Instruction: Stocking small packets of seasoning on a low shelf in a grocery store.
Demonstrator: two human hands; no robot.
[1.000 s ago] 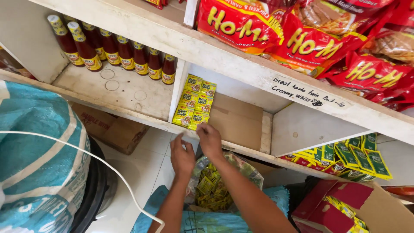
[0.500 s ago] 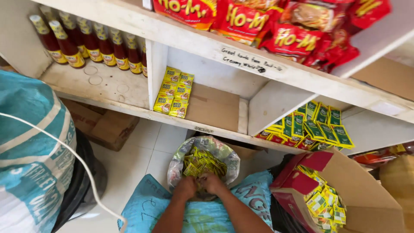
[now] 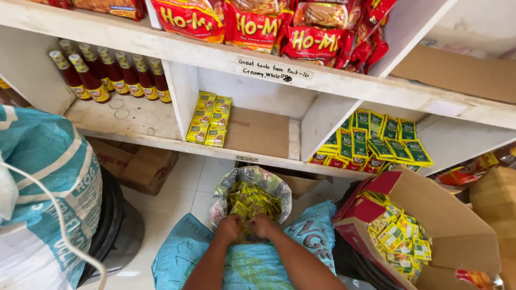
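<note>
Single head view, looking steeply down, close over hands (image 3: 246,225), facing shelves (image 3: 226,59) ahead.

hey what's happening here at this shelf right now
A person is standing at a white shelf with both hands in a clear plastic bag full of small yellow sachets. The left hand and right hand are closed over sachets at the bag's near edge. More yellow sachets are stacked on the shelf, and an open carton holds others.
</note>
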